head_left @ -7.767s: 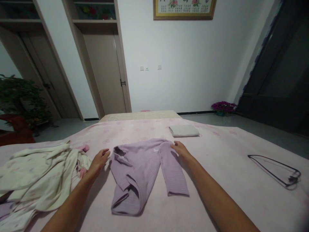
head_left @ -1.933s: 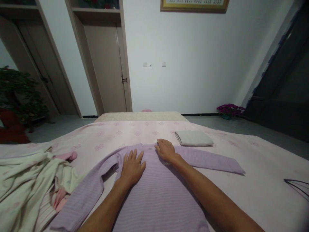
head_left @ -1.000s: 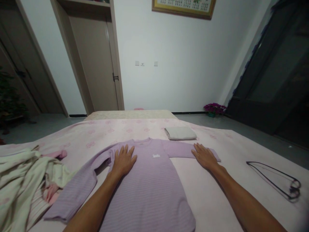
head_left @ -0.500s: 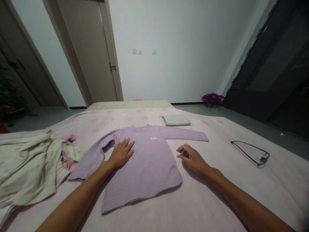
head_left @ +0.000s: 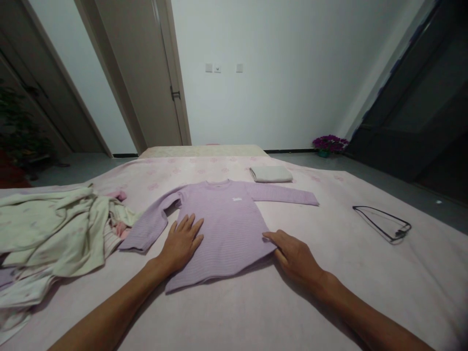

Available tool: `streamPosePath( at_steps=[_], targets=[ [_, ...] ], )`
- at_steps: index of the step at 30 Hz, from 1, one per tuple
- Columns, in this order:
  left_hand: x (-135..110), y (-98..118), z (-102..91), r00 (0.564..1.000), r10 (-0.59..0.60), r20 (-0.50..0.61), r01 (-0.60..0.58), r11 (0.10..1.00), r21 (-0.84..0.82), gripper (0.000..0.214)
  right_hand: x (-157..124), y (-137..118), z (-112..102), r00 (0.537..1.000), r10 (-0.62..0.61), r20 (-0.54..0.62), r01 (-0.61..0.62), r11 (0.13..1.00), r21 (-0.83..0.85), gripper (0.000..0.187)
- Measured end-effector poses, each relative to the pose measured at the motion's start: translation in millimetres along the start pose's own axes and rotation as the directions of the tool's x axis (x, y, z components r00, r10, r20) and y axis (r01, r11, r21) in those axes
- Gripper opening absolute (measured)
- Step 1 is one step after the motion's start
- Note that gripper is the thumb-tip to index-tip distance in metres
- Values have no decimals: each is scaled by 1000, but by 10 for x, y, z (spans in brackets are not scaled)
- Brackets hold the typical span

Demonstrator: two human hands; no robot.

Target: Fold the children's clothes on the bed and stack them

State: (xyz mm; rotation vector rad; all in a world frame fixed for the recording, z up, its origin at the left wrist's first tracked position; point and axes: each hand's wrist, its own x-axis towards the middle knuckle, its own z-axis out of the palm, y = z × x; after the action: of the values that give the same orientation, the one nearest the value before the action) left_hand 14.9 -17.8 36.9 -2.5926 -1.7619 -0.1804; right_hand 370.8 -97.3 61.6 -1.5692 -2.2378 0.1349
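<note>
A lilac long-sleeved shirt [head_left: 223,229] lies spread out with its neckline away from me and its hem towards me. Its right-hand sleeve stretches straight out, while the left-hand one bends down towards me. My left hand [head_left: 182,243] rests flat on the left side of the shirt's body, fingers spread. At the right side near the hem, my right hand [head_left: 294,251] pinches the shirt's edge between thumb and fingers, and that corner is slightly raised.
The shirt lies on a pink-patterned bed sheet [head_left: 310,312]. To the left is a heap of crumpled clothes [head_left: 66,234]. Beyond the shirt sits a folded pale cloth [head_left: 271,174]. A black wire hanger-like frame [head_left: 383,222] lies at right.
My right hand has moved from beside the shirt onto its side edge and taken hold of it. My left hand has slid lower along the shirt's body. The view has shifted slightly.
</note>
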Motion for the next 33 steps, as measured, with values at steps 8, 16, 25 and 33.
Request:
streamPosePath(
  at_steps=[8, 16, 25, 33],
  targets=[
    [-125, 34, -112, 981, 195, -1, -195, 981, -7, 51, -103, 110, -408, 961, 76, 268, -70, 997, -32, 51],
    [-324, 238, -350, 844, 518, 140, -485, 847, -218, 61, 495, -219, -561, 990, -44, 131, 31, 994, 104, 48],
    [-449, 160, -487, 814, 574, 88, -529, 795, -298, 63, 552, -468, 354, 930, -258, 262, 248, 966, 71, 61],
    [-159, -791, -522, 959, -161, -234, -13, 797, -603, 49, 1079, -394, 133, 989, -135, 62, 125, 983, 136, 41]
  ],
)
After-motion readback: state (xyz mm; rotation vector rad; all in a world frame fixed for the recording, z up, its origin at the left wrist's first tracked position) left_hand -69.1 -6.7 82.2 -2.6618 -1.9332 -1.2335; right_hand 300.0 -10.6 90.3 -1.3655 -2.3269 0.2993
